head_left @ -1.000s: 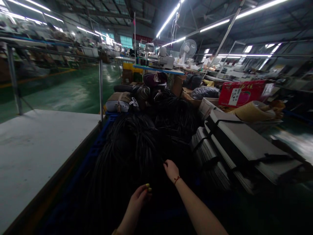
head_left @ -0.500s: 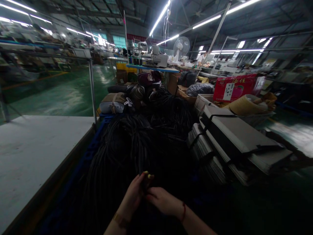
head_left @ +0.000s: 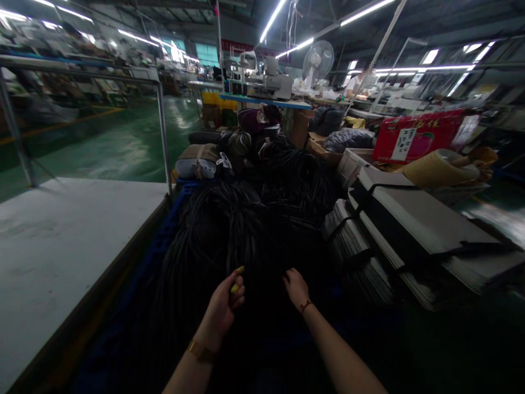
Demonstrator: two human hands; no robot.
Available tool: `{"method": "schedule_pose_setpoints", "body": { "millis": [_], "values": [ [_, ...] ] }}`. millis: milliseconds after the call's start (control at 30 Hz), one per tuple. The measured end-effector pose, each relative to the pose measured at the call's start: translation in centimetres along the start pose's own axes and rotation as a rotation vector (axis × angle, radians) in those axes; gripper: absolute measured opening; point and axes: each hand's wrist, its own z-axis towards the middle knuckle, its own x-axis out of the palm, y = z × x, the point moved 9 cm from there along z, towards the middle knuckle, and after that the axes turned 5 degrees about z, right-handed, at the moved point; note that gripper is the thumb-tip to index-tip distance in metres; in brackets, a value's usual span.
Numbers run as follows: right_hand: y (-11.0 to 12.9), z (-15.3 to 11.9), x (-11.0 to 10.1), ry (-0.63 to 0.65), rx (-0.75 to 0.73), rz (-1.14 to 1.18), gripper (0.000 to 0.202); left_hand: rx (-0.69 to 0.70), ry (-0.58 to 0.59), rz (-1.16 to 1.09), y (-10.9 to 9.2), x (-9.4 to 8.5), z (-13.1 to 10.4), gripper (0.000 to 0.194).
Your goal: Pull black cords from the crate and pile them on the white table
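Note:
My left hand point(head_left: 230, 298) is closed around a small yellow object point(head_left: 235, 288), whose upper end shows above the fingers. To its right, my right hand point(head_left: 296, 285) hangs low over the dark heap with its fingers bent forward and down; what it touches is too dark to make out. Long black strips point(head_left: 241, 219) lie bunched in a large pile in front of both hands. The two hands are apart.
A white-topped table point(head_left: 74, 235) with metal posts stands at left. Bound grey-white stacks point(head_left: 430, 219) lie at right, near a red box point(head_left: 414, 137) and a yellowish roll point(head_left: 438, 167). Rolled bundles point(head_left: 197, 161) sit behind the strips. A person point(head_left: 363, 82) is far back.
My right hand has moved away from my left hand, to the right and forward. The yellow object remains in my left hand. The whole view has shifted slightly.

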Motion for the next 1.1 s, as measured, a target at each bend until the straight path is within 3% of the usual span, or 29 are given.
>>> {"method": "schedule_pose_setpoints", "body": {
  "millis": [100, 200, 300, 367, 433, 467, 600, 733, 833, 967, 1100],
  "values": [
    [0.7, 0.1, -3.0, 0.037, 0.037, 0.003, 0.026, -0.076, 0.043, 0.041, 2.3, 0.9, 0.6, 0.017],
    [4.3, -2.1, -4.8, 0.094, -0.035, 0.118, 0.035, -0.094, -0.009, 0.083, 4.2, 1.2, 1.3, 0.017],
    [8.8, -6.2, -4.5, 0.216, -0.213, 0.269, 0.037, -0.131, -0.014, 0.176, 5.7, 1.7, 1.8, 0.026],
    [10.3, -7.9, -3.1, 0.378, -0.287, 0.396, 0.036, -0.11, -0.055, 0.234, 5.6, 1.8, 2.0, 0.028],
    [9.2, -7.2, -2.0, 0.459, -0.248, 0.504, 0.04, -0.034, -0.107, 0.209, 4.2, 1.6, 2.1, 0.023],
    [7.7, -5.9, -1.8, 0.416, -0.192, 0.513, 0.04, 0.007, -0.115, 0.163, 3.2, 1.6, 2.0, 0.02],
    [0.1, 0.1, -2.4, -0.036, 0.041, 0.19, 0.024, 0.037, -0.055, -0.009, 0.3, 1.5, 1.7, 0.013],
    [-3.0, 1.6, 0.8, -0.004, 0.097, -0.097, 0.021, -0.016, -0.062, -0.039, 0.1, 0.6, 1.3, 0.014],
    [-3.6, 0.8, 1.1, -0.023, 0.076, -0.133, 0.016, -0.138, -0.041, -0.012, 2.4, 0.7, 1.3, 0.019],
    [-3.2, -0.2, -1.3, -0.063, 0.055, -0.043, 0.025, -0.179, 0.001, 0.083, 5.1, 1.3, 1.9, 0.015],
    [0.3, -2.5, -3.7, -0.035, 0.012, 0.035, 0.031, -0.132, -0.089, 0.191, 6.5, 1.1, 2.9, 0.016]
  ]
}}
